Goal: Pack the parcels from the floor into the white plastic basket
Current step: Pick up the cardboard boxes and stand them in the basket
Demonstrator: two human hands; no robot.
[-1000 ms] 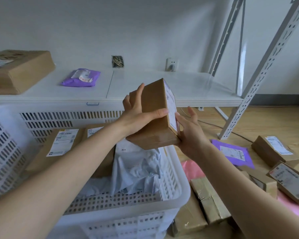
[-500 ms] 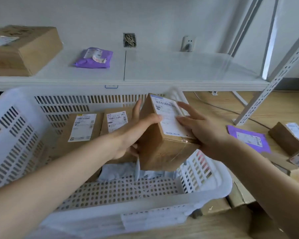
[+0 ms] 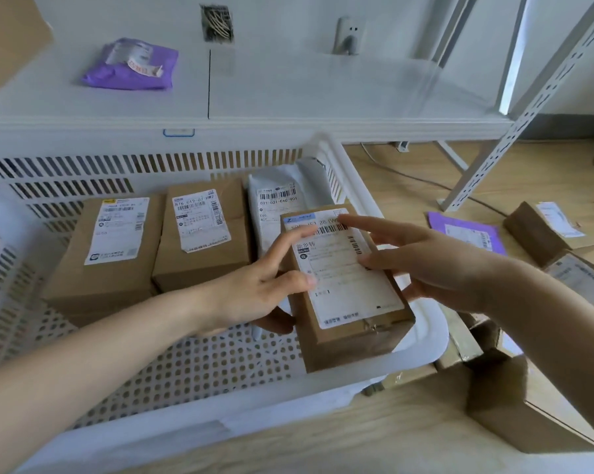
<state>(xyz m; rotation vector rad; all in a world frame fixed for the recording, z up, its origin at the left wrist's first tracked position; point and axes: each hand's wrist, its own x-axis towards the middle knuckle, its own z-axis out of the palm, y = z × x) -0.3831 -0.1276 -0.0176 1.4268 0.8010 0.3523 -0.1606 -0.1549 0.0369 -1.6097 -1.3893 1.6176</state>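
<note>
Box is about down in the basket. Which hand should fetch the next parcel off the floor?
Right. The right hand is nearest the floor parcels: the purple mailer lies just beyond it, outside the white basket. The left hand is over the basket, gripping the box.

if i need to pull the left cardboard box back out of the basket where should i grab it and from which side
Grip the left cardboard box by its near and far short ends, coming straight down from above. It lies flat, label up, and its right long side seems pressed against the middle box, leaving no finger room there. The near end faces bare white basket floor, so fingers should fit there; the far end looks close to the wall.
</note>
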